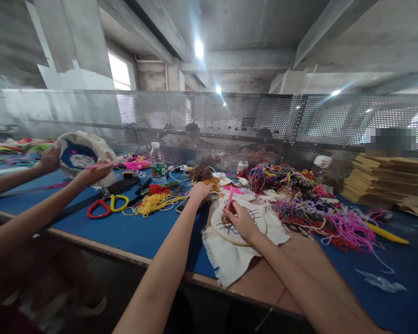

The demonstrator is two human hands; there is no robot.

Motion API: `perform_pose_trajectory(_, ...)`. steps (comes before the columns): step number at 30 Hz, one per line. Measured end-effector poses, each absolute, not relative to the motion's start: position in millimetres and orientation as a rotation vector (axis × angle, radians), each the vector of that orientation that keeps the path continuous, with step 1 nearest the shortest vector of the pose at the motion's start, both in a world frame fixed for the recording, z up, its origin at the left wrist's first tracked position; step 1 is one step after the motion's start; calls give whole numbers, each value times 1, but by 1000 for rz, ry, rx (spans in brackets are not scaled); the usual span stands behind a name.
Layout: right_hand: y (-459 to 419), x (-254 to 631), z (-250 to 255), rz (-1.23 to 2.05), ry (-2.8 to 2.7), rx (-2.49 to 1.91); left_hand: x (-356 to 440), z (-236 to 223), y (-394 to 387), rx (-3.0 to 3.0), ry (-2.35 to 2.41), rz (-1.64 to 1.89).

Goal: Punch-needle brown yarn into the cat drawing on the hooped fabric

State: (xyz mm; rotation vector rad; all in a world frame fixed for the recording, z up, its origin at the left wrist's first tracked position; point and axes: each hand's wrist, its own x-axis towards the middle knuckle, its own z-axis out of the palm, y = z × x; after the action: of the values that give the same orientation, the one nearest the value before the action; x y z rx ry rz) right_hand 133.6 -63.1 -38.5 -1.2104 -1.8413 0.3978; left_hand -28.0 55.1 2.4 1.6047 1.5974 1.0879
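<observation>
My right hand (241,221) is closed around a pink punch needle pen (230,197), held upright with its lower end at the cloth. Beneath it lies a round wooden embroidery hoop (242,243), stretched with white cloth (220,260) whose edges are frayed. Dark lines are drawn on the cloth inside the hoop, and my hand covers part of them. My left hand (199,192) reaches past the hoop to the mustard yarn (214,184), its bent fingers closed at the strands. Dark brown yarn (201,172) lies just behind that hand.
At left, another person's hands (94,172) hold a hooped blue design (77,155) and a pink pen. Scissors (107,206), yellow yarn (149,204) and a water bottle (157,163) stand between us. Tangled yarn (351,227), a yellow pen (388,233) and stacked brown packets (372,178) are right.
</observation>
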Motion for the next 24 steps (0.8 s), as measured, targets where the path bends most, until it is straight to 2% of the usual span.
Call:
perform_pose_trajectory(6, -62, 134, -39, 390, -1849, -1247, -7, 15, 49, 1400, 1298, 1115)
perform_pose_trajectory(9, -61, 133, -39, 422, -1850, -1233, 2, 19, 45, 1384, 1154, 1261)
perform_pose_trajectory(15, -61, 132, -42, 414, -1863, -1249, -3, 27, 25, 1901, 1165, 1683)
perform_pose_trajectory(20, -62, 133, -43, 427, -1891, -1250, 0, 31, 7, 2593, 990, 1551)
perform_pose_trajectory(22, -62, 133, -43, 421, -1887, -1268, 4, 22, 11, 2760, 1170, 1453)
perform_pose_trajectory(24, -64, 133, -42, 410, -1889, -1279, 6, 10, 17, 2839, 1464, 1174)
